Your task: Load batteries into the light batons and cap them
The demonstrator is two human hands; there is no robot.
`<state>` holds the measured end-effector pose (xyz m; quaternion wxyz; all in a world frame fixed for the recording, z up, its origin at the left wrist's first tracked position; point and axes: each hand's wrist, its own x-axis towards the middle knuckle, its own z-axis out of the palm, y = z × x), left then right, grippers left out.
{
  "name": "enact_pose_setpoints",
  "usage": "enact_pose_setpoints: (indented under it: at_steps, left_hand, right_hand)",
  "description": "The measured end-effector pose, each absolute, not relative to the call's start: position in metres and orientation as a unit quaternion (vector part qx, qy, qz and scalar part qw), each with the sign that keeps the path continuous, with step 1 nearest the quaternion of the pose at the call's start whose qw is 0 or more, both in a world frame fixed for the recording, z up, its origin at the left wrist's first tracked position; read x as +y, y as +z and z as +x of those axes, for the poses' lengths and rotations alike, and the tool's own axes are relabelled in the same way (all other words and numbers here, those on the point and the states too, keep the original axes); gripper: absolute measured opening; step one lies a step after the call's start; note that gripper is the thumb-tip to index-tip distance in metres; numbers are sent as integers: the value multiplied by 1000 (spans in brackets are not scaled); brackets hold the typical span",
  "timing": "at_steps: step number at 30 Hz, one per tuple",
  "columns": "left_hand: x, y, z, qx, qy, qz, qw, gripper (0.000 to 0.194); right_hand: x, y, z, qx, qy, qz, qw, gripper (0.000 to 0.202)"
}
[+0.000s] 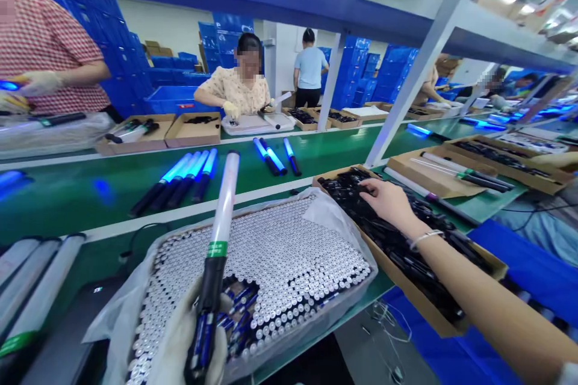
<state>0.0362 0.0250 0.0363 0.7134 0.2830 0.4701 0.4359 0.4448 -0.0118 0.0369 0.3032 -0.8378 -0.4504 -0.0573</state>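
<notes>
Gloved in white, my left hand (183, 331) is wrapped round the black handle of a light stick (222, 216) at the bottom centre. Its clear tube points up and has a green band; blue batteries show in the open handle. Beneath it lies a plastic-lined tray of upright batteries (289, 252), with several loose blue ones in a gap. My bare right hand (386, 200), a bracelet at its wrist, reaches into a cardboard box of black parts (406, 240). Its thumb and fingertips are pressed together over the parts; what they hold is too small to make out.
Several blue-lit sticks (189, 177) lie on the green conveyor (244, 186). White tubes (40, 289) rest at the left. A slanted white post (406, 84) rises behind the parts box. Across the belt, a gloved person (241, 93) works at a tray.
</notes>
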Motion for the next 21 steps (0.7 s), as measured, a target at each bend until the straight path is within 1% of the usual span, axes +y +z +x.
enact_pose_setpoints:
  at_steps: [2, 4, 6, 7, 9, 11, 14, 19, 21]
  left_hand:
    - [31, 28, 37, 440, 430, 286, 735, 69]
    - [35, 22, 40, 409, 419, 299, 754, 77]
    - [33, 20, 43, 374, 418, 328, 760, 74]
    - [30, 21, 44, 359, 424, 344, 757, 69]
    - [23, 22, 44, 341, 435, 360, 752, 63]
    - [16, 22, 41, 330, 442, 354, 755, 64]
    - [11, 19, 34, 320, 467, 339, 751, 65]
    - [8, 18, 22, 330, 516, 340, 714, 63]
    - [7, 21, 20, 340, 532, 337, 699, 63]
  right_hand:
    - [-20, 49, 415, -439, -38, -830, 341, 32]
    - [-25, 58, 371, -443, 33, -797, 408, 38]
    - [-27, 64, 320, -428, 177, -712, 528, 37]
    - [-26, 66, 294, -420, 228, -676, 561, 34]
    - [-23, 67, 246, -417, 297, -617, 597, 27]
    - [-20, 65, 209, -426, 339, -575, 611, 23]
    - [-18, 58, 170, -454, 344, -550, 611, 19]
    - [-23, 42, 136, -544, 223, -547, 596, 11]
    - [-26, 40, 129, -568, 193, -535, 595, 11]
